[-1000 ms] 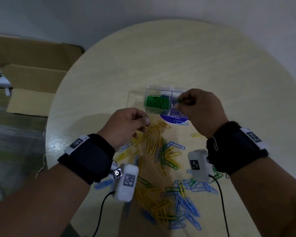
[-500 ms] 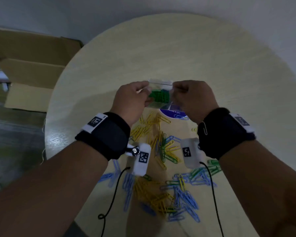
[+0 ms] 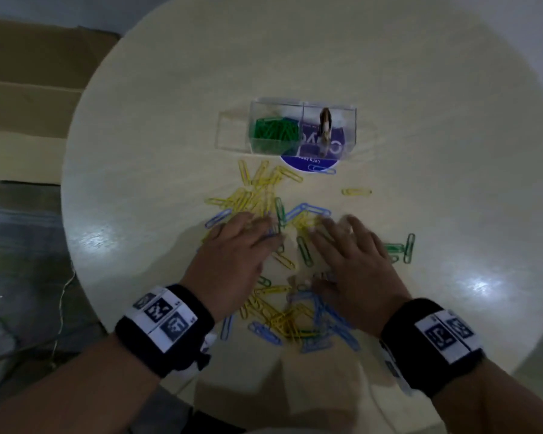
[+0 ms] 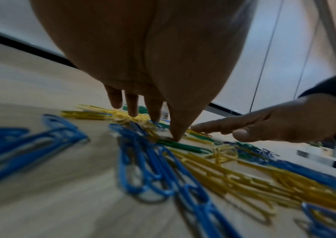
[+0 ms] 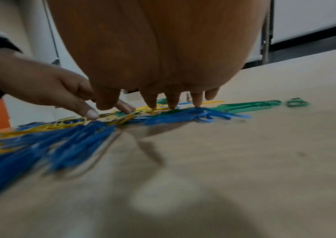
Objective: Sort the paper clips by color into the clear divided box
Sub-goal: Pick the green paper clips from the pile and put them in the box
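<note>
- Below me, on the round pale wooden table point(image 3: 389, 89), my left hand point(image 3: 232, 258) lies palm down with fingers stretched out, its fingertips point(image 4: 176, 136) pressing into the scattered heap of yellow, blue and green paper clips point(image 3: 279, 314); nothing is gripped.
- My right hand point(image 3: 355, 261) is spread flat just beside it, fingers point(image 5: 172, 101) straight and touching down on the same loose pile, grasping nothing.
- Beyond both hands, well apart from them, stands the clear plastic divided box point(image 3: 348, 126), upright on the table.
- Its left compartment holds a bundle of green paper clips point(image 3: 275, 131); the right compartment shows a small brown-and-white object point(image 3: 325, 123) that I cannot identify.
- A round purple printed label point(image 3: 308, 162) lies partly under the box's near edge, with one blue clip point(image 3: 322, 169) on it.
- A single yellow clip point(image 3: 356, 192) lies alone to the right of the heap, and a few green clips point(image 3: 403, 247) sit just past my right hand.
- Flattened brown cardboard point(image 3: 38, 98) rests on the floor to the left of the table.
</note>
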